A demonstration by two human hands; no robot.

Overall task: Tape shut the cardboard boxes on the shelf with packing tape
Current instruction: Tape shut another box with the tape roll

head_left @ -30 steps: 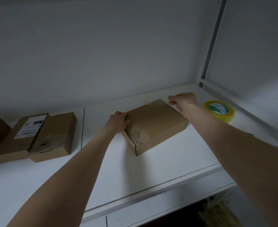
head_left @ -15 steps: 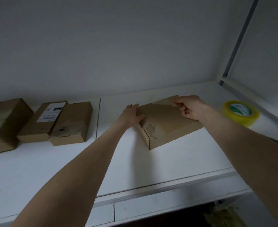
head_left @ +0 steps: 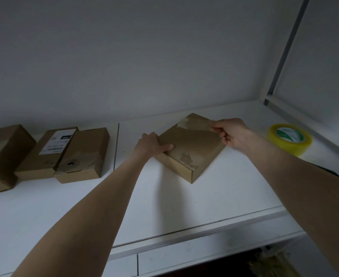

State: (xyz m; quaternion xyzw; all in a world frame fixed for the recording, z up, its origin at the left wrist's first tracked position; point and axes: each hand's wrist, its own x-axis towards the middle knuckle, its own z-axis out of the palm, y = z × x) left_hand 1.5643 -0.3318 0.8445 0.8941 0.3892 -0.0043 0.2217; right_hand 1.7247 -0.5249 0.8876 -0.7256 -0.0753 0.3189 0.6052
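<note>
Dim, soft-shadowed wide-angle view, bowed at its edges.

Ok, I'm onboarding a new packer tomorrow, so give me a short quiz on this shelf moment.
1. True or false: the yellow tape roll lies on the shelf, to the right of the angled box.
2. What does the right hand pinch? A) a strip of tape B) a knife C) a shipping label
3. How many other cardboard boxes sit further left on the shelf?

Key: 1 true. 2 A; the strip's other end sticks to the angled box's far corner. 3 three.
</note>
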